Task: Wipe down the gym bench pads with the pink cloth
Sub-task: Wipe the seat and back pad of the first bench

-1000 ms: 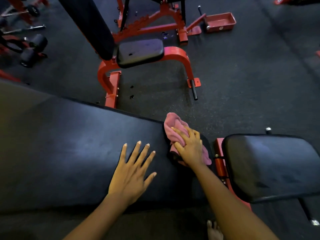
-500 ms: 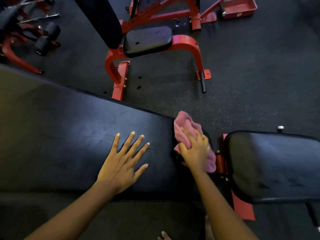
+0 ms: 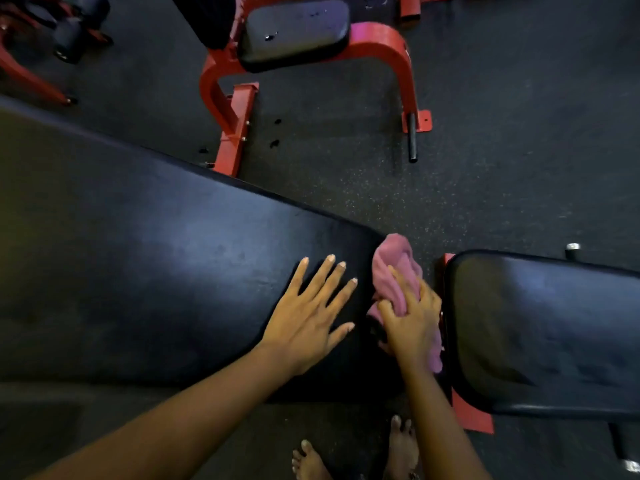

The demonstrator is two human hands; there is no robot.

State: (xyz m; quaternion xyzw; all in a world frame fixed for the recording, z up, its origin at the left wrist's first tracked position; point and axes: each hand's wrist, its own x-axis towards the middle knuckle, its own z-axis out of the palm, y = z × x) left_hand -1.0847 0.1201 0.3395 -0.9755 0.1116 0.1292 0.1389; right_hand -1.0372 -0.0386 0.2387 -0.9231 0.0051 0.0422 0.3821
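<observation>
Long back pad (image 3: 156, 271): smooth black vinyl, faint sheen. Pink cloth (image 3: 394, 268): soft terry. Frame (image 3: 391, 43): red-painted metal.

Dim — pale sheen on the pad (image 3: 156, 271) left of the left hand (image 3: 308, 323); right hand (image 3: 412, 327) and pink cloth (image 3: 394, 261) blurred.

The left hand (image 3: 308, 318) lies flat, palm down, fingers straight and spread, its forearm reaching in from the lower left. The right hand (image 3: 414, 323), just beside it, is blurred; its fingers seem curled over the pink cloth (image 3: 393, 268). Two bare feet (image 3: 401, 445) show below.
</observation>
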